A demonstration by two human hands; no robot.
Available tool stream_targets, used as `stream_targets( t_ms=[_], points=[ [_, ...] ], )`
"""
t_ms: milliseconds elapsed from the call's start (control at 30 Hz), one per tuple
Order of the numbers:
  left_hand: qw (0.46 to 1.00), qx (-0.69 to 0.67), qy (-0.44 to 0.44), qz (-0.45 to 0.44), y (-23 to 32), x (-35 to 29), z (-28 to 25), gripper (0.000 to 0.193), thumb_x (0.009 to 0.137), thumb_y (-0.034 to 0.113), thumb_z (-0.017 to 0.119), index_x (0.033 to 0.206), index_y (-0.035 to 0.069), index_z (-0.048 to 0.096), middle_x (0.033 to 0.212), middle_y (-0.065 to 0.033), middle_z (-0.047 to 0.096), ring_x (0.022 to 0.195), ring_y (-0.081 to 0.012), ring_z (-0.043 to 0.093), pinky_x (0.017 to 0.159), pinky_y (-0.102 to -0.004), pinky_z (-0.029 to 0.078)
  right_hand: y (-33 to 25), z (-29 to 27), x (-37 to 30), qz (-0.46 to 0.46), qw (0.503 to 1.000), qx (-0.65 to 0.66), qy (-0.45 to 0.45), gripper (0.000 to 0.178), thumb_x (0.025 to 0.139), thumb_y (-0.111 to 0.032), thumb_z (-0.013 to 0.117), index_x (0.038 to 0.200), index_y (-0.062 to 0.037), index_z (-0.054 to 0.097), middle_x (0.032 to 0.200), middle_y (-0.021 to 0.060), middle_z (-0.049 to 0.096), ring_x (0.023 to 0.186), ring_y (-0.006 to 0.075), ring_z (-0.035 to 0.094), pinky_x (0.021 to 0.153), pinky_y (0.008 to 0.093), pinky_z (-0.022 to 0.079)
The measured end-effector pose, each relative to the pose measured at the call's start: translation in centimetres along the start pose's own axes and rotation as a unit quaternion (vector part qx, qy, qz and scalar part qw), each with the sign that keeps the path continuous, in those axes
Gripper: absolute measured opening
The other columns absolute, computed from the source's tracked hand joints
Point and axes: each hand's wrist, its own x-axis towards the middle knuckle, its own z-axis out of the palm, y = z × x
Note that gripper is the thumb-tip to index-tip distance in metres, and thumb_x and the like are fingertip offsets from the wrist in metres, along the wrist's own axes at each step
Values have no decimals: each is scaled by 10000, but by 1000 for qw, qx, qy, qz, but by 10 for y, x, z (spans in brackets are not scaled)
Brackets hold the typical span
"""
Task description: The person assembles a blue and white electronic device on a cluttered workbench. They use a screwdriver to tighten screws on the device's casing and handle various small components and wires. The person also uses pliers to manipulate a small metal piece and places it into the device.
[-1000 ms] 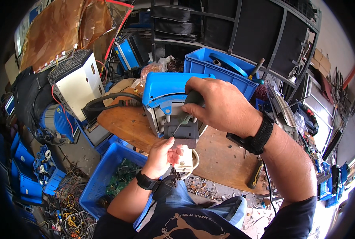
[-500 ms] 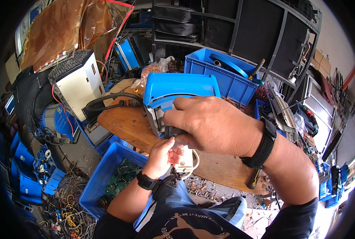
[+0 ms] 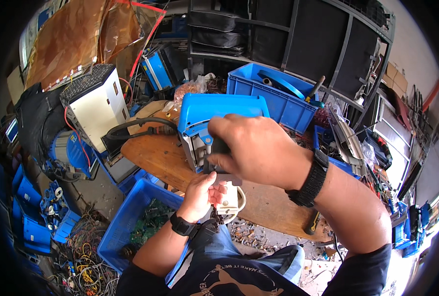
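Note:
A boxy blue-topped device [image 3: 224,106] with a pale, open side stands on a wooden board in front of me. My right hand [image 3: 254,148] reaches across its near side, fingers closed around a dark grey blocky part [image 3: 219,147] whose exact kind is unclear. Just below, my left hand [image 3: 203,195] is curled with its thumb up against the lower end of that dark part; what its fingers grip is hidden. Beside those fingers sits a cream-coloured block [image 3: 228,201] with a cream cable looping at its right.
The wooden board [image 3: 155,155] carries a corded power tool [image 3: 162,129] at left and a dark-handled tool [image 3: 312,222] at right. A blue crate [image 3: 130,207] of green circuit boards stands near left, another blue crate [image 3: 278,101] behind. Tangled cables [image 3: 88,261] lie lower left.
My right hand has shifted slightly left and its wrist has turned, showing more of the dark grey part and a round metal piece beside it. My left hand stays nearly in place.

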Motion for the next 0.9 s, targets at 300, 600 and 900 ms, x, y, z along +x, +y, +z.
stream_targets(
  t_ms=[300, 600, 900],
  points=[
    [1000, 12, 1, -19, 2, 1, 1, 407, 981, 388, 550, 963, -13, 616, 759, -106, 667, 566, -144, 629, 457, -269, 491, 24, 9, 15, -71, 988, -39, 128, 389, 835, -403, 684, 859, -15, 662, 706, 147, 675, 676, 323, 684, 617, 407, 553],
    [999, 10, 12, -33, 5, 0, 3, 396, 990, 368, 533, 946, -13, 627, 755, -113, 667, 553, -157, 613, 470, -271, 472, 11, 0, 13, -8, 998, -52, 30, 380, 814, -352, 709, 946, -1, 645, 853, 181, 678, 792, 329, 687, 681, 407, 555],
    [1000, 2, 6, -28, 4, 1, -2, 422, 975, 381, 560, 966, -37, 623, 751, -112, 669, 556, -157, 626, 467, -275, 497, 7, -4, 12, -5, 998, -63, -5, 311, 848, -251, 640, 1004, 17, 626, 908, 197, 669, 846, 312, 686, 705, 410, 553]
  ],
)
